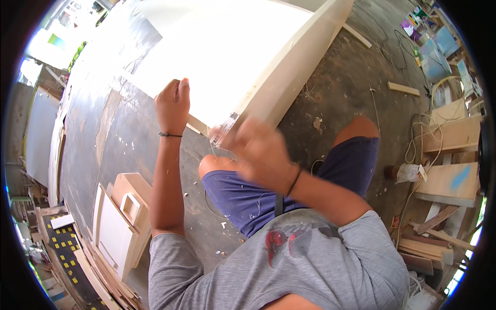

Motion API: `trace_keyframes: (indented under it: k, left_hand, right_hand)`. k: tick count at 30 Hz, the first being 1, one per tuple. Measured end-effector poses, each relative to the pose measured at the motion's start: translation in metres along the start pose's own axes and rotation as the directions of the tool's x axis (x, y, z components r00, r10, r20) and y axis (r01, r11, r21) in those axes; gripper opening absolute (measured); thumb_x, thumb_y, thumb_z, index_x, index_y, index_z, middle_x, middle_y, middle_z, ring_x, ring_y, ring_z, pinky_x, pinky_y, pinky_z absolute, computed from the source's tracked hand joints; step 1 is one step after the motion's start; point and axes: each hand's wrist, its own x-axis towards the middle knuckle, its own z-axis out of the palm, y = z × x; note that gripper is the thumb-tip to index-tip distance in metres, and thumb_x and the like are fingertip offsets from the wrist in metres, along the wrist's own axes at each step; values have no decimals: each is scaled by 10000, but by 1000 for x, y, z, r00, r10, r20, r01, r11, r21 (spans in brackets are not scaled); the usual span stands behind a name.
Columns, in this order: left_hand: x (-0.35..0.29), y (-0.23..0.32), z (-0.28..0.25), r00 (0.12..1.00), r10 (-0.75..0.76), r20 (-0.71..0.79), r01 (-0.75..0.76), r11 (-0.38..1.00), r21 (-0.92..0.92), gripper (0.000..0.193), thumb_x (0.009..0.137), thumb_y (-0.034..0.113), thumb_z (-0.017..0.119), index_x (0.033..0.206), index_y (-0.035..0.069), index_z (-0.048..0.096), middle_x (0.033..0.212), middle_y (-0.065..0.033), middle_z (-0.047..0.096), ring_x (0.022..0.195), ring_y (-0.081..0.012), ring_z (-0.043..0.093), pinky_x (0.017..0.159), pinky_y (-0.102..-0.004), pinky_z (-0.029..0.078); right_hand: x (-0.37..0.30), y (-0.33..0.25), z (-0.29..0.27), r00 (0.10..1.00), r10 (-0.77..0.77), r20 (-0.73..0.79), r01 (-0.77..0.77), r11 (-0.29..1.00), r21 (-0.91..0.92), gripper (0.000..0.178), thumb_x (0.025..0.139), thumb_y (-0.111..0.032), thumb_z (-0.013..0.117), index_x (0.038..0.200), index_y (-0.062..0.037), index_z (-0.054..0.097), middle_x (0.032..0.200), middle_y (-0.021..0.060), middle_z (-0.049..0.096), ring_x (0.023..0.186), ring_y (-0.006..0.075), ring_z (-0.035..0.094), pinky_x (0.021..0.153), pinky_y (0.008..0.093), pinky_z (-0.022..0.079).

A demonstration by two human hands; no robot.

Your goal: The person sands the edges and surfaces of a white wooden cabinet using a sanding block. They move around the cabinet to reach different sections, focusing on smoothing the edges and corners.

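A large white panel piece (206, 57) lies before me, brightly lit, with a pale raised side board (302, 62) along its right. Over its near left edge, my left hand (174, 106) is closed in a fist, thumb uppermost; whatever it may hold is hidden. My right hand (258, 152) is smeared by motion at the near end of the side board. Its fingers are closed around a flat whitish piece with dark print (223, 130), whose kind I cannot make out. That piece appears to lie against the board's corner.
Wooden panels and frames (124, 217) lean at my left beside a stack of thin boards (98, 279). On the right are wooden boxes (449, 134), a loose cord (413, 150) and blue containers (436, 64). Short wood strips (403, 89) lie on the dark floor (330, 103).
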Motion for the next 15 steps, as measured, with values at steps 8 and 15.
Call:
trace_keyframes:
  k: [8, 15]
  left_hand:
    - [-1, -12, -5, 997, -34, 66, 26, 993, 115, 329, 963, 250, 558, 761, -2, 618, 587, -55, 526, 505, -120, 480, 467, -286, 386]
    - [3, -12, 4, 998, -18, 62, 10, 992, 127, 358, 974, 288, 544, 784, 1, 642, 628, -45, 566, 506, -117, 480, 467, -286, 389]
  right_hand:
    - [30, 91, -27, 903, 269, -335, -239, 962, 130, 407, 862, -68, 550, 1252, -158, 625, 900, 134, 620, 832, 318, 615, 730, 437, 505]
    - [55, 204, -64, 918, 167, -360, -265, 933, -243, 422, 831, -79, 569, 1237, -170, 637, 907, 120, 625, 842, 313, 616, 701, 427, 527]
